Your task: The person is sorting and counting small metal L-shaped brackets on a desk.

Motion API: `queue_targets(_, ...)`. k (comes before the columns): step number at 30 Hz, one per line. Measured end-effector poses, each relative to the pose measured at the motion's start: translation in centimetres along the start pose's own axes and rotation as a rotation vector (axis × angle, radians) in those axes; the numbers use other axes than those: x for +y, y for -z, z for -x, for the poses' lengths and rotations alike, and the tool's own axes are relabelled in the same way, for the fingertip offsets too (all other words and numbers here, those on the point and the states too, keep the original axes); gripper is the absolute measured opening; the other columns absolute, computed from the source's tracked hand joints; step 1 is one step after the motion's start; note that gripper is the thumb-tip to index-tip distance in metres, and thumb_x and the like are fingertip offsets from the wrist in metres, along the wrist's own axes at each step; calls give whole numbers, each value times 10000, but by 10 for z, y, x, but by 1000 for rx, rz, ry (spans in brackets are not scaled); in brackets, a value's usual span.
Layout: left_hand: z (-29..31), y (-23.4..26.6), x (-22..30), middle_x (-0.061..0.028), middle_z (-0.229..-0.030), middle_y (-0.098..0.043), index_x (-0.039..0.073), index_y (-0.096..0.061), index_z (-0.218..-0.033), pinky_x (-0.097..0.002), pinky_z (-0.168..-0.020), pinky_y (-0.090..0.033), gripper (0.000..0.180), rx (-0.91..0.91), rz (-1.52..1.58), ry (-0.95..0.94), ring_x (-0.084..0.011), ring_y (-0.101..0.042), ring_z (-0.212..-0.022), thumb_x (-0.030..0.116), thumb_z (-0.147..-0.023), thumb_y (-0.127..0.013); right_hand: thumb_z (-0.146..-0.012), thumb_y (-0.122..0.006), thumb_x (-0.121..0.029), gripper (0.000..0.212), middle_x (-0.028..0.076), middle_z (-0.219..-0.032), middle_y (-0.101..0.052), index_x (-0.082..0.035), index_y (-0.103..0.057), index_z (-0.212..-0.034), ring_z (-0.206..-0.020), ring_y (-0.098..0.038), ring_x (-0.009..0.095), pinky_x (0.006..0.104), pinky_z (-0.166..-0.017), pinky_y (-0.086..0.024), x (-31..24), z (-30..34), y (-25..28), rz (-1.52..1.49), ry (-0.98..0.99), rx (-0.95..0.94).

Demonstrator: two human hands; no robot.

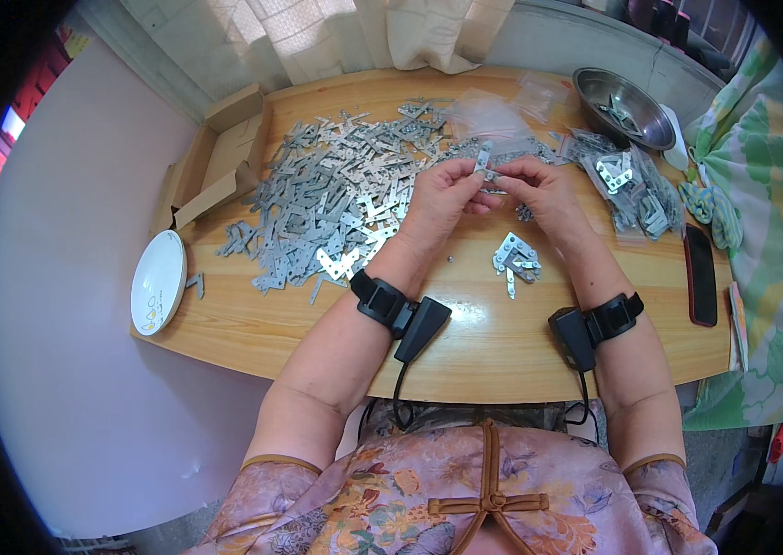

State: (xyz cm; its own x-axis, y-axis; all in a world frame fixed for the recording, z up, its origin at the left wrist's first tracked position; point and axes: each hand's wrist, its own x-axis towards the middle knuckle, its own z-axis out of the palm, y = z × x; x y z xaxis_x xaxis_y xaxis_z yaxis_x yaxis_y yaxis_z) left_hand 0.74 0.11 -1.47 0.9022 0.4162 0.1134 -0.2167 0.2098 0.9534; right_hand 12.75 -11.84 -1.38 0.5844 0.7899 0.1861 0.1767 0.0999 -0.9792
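Over the middle of the table, my left hand (pixel 442 191) pinches a flat metal corner bracket (pixel 484 157) between thumb and fingers, one arm of it pointing up. My right hand (pixel 544 192) closes on the bracket's lower end; whether a small screw is also between its fingertips I cannot tell. Just below the hands lies a small cluster of corner brackets (pixel 515 255). A large heap of loose grey brackets (pixel 331 190) spreads to the left. Behind my hands are small metal pieces (pixel 528 148), partly hidden.
An open cardboard box (pixel 225 153) and a white plate (pixel 159 285) stand at left. Clear plastic bags (pixel 489 113) lie at the back. At right are bagged brackets (pixel 632 190), a steel bowl (pixel 627 102), a phone (pixel 699 276) and a cloth (pixel 713 211).
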Motion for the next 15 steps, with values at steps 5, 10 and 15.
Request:
queue_targets(5,1,-3,4,-92,-899,-620,4,-554,-1025,-222,-636,-508,213,-26,22,7,-150,-618,-750,126,-855,-512,-750,-637,-94,147,25,-811,-601,-22,-636,-878,-733,-522,87,218,-674,-413,0,0,3,4,67,-34)
queue_targets(10,2,-5,4,-96,-897,-619,8,-548,-1024,-227,-644,-516,206,-67,87,32,-158,-620,-779,120,-855,-514,-755,-626,-81,139,23,-843,-605,-15,-631,-878,-770,-534,88,215,-712,-420,-3,1,4,-78,30,-62)
queue_targets(15,1,-4,3,-105,-911,-614,6,-539,-1029,-230,-653,-519,211,-49,115,48,-165,-622,-784,124,-857,-512,-757,-623,-77,129,26,-826,-611,-14,-625,-869,-749,-535,84,211,-696,-423,-10,4,-1,-102,12,-33)
